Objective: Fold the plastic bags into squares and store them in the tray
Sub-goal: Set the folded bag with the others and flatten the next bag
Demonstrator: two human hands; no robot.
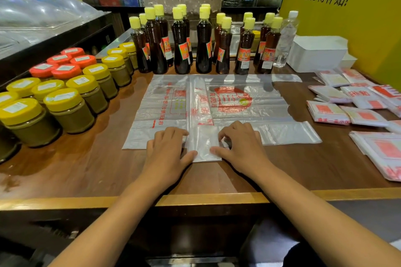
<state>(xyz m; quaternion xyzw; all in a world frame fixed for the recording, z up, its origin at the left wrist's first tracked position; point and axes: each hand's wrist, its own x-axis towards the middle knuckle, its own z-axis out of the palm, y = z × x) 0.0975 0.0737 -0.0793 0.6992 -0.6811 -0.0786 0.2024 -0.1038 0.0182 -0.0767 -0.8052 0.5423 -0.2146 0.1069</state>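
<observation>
Left hand (166, 149) lies flat and right hand (237, 147) pinches the near end of a strip-folded bag (202, 136), which rests on an unfolded bag (249, 102) mid-bench (86, 165). Right of it lie finished squares (327, 112); beyond them, a white tray (319, 54). Storing appears not yet begun.
</observation>
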